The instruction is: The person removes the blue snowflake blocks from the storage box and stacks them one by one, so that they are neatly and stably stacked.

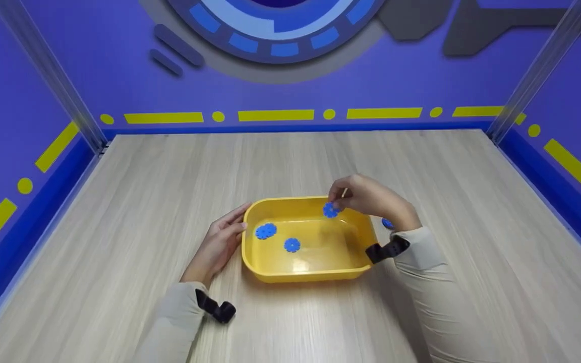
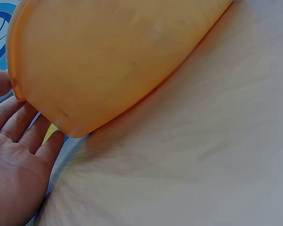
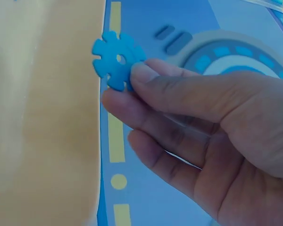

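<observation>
A yellow plastic tub (image 1: 315, 276) stands on the table with its open side up. My left hand (image 1: 218, 244) holds its left end, thumb at the rim and fingers against the outer wall, as the left wrist view of the tub (image 2: 99, 61) also shows. Over the far right part of the tub, my right hand (image 1: 371, 195) pinches a blue notched disc (image 3: 114, 59) between thumb and fingers. Inside the tub lie overlapping blue discs (image 1: 266, 231) at the left and a single blue disc (image 1: 292, 245) nearer the middle.
Right of the tub, another blue piece (image 1: 387, 223) lies on the wooden table (image 1: 169, 176), partly hidden by the right wrist. Blue panels (image 1: 280, 93) with yellow marks border the table at the back and both sides. Each wrist carries a black camera mount (image 1: 217, 307).
</observation>
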### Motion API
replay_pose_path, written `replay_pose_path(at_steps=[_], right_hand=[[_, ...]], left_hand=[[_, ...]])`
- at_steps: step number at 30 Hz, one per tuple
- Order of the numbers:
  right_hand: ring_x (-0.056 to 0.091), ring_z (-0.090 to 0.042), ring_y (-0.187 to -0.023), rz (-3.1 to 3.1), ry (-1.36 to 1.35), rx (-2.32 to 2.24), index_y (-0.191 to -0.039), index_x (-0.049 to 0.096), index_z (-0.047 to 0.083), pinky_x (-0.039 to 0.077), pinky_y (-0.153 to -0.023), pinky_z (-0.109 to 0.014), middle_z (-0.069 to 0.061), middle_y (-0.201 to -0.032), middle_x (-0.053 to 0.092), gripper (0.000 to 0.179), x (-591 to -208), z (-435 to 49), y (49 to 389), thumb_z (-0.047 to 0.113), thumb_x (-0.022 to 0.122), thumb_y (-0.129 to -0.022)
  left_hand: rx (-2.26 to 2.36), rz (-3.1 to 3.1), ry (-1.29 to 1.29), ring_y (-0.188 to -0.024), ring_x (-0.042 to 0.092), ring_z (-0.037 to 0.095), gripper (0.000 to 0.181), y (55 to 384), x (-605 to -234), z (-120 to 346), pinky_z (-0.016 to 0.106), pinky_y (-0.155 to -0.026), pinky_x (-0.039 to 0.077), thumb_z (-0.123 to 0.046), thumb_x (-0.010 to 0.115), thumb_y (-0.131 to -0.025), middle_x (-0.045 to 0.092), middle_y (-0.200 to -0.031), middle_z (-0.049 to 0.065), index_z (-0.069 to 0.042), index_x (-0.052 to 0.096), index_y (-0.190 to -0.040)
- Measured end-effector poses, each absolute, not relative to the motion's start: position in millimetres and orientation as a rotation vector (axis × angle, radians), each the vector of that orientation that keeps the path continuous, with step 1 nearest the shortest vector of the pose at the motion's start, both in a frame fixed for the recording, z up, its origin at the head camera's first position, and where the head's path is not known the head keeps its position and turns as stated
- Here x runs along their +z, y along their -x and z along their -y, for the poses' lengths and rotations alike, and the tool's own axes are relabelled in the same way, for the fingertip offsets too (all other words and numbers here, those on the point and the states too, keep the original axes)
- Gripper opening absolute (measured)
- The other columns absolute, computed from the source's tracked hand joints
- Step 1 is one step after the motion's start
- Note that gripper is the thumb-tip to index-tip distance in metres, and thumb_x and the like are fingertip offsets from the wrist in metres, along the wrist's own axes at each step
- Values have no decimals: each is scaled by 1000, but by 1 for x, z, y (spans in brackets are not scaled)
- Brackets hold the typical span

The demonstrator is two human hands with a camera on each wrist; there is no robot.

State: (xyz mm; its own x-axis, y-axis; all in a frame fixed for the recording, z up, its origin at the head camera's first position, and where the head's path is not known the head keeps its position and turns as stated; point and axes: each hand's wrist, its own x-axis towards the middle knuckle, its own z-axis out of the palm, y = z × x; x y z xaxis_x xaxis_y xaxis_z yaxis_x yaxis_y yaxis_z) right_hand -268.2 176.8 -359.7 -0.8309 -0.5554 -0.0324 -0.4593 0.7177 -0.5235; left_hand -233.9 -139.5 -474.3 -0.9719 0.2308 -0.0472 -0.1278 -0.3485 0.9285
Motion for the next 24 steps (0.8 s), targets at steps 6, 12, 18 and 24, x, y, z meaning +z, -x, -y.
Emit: replay_pose_path(at_steps=[6, 12, 18, 24], right_hand=[[66, -20, -79, -2794, 758, -907, -93, 70, 5, 57, -75, -34, -8, -89, 71, 7, -366, -203, 264, 5, 64, -90], [68, -25, -81, -2846, 647, -1019, -94, 70, 3, 59, -77, -37, -11, -91, 71, 9, -374, -223, 259, 1, 63, -89], [69, -27, -81, -2880, 561, -1035, -94, 69, 3, 60, -78, -37, -12, -92, 70, 9, -383, -239, 256, -1, 64, -88], [69, -23, -83, -2826, 493, -1103, -95, 69, 5, 59, -79, -40, -11, -94, 69, 7, -391, -256, 252, 3, 64, -90]], left_hand=[[2415, -1647, -129, -140, 36, 23, 56, 235, -475, 139, 32, -110, 39, 3, 49, -91, 36, -153, 15, 2, 36, -146], [2410, -1658, -129, -140, 35, 23, 56, 235, -475, 139, 29, -108, 41, 3, 50, -91, 36, -153, 15, 1, 37, -146], [2403, -1661, -145, -140, 36, 23, 57, 234, -475, 140, 30, -110, 39, 2, 51, -91, 36, -153, 14, 0, 37, -146], [2393, -1669, -146, -141, 34, 23, 57, 234, -474, 141, 33, -113, 35, 2, 51, -91, 35, -154, 14, 0, 37, -146]])
